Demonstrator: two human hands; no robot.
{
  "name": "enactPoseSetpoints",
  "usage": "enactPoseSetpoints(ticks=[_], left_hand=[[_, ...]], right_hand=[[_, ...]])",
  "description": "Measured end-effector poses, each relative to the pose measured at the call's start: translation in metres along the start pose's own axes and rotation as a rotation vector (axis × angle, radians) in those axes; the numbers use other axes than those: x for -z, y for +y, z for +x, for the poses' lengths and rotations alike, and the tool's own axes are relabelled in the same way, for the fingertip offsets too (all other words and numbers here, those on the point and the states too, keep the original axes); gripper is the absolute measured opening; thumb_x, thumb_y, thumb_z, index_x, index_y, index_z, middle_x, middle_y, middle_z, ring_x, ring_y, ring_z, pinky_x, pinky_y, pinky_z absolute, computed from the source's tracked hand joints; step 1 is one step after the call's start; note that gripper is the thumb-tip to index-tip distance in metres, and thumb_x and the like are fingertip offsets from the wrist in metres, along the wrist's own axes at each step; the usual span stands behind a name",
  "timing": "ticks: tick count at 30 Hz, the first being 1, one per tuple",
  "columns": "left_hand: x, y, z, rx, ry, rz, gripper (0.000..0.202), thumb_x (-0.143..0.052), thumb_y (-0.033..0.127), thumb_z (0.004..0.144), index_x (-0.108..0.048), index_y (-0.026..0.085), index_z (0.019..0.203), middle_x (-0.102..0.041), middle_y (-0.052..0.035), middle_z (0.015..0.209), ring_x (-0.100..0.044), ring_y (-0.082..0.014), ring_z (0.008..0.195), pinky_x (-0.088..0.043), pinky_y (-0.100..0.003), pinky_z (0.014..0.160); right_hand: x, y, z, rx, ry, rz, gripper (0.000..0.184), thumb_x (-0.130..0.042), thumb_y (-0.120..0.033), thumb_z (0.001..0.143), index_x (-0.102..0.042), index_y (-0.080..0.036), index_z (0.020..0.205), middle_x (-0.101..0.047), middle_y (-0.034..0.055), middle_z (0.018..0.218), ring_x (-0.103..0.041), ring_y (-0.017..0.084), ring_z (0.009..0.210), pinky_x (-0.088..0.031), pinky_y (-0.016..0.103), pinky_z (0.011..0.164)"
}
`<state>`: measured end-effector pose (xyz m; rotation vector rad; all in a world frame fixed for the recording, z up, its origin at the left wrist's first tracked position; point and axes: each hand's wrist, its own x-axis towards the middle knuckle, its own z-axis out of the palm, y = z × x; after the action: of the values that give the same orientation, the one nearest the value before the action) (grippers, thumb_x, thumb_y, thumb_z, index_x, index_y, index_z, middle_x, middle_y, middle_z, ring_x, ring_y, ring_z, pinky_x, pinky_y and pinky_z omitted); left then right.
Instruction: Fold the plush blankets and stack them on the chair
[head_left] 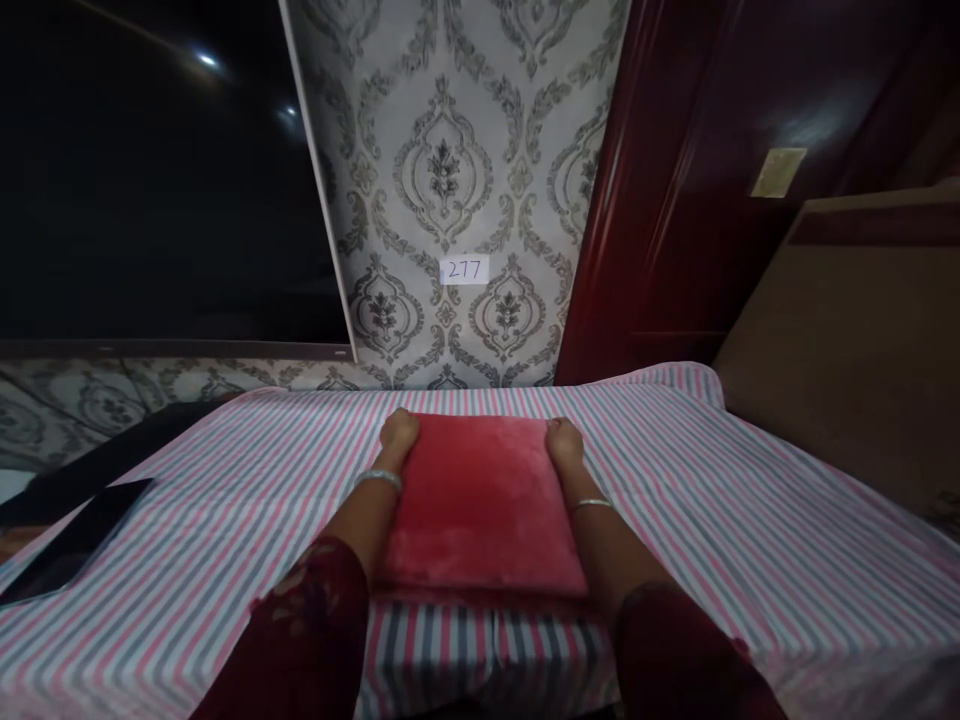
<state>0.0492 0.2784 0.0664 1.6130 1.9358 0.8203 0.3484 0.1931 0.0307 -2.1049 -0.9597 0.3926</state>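
A square red plush cloth (480, 500) lies flat at the middle of the striped cover, its near edge by the front of the table. At its far left corner, my left hand (400, 430) is closed, with the fingers curled over the edge. The far right corner is in the closed fingers of my right hand (564, 440). Both arms reach forward along the sides of the cloth. Whether it is folded in layers, I cannot tell.
A pink, grey and white striped tablecloth (675, 500) covers the table. On the left lies a dark tablet-like device (79, 540). Behind stand a large screen (165, 190), a patterned wall (442, 170) with a "277" label (464, 269), and a dark red door (675, 200). A large cardboard sheet or box (855, 340) is at right.
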Motion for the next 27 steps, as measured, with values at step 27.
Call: enactPoseSetpoints(ticks=[27], left_hand=[[-0.012,-0.025,0.006,-0.075,0.188,-0.080,0.025,-0.047,0.021,0.091,-0.066,0.020,0.106,-0.073,-0.0129,0.104,-0.066,-0.0287,0.105,-0.046,-0.035,0.088]], right_hand=[[-0.013,0.026,-0.003,0.055,0.160,0.033,0.038,-0.040,-0.025,0.096,-0.069,-0.014,0.118,-0.073,0.0155,0.111,-0.063,0.027,0.110,-0.044,0.031,0.094]])
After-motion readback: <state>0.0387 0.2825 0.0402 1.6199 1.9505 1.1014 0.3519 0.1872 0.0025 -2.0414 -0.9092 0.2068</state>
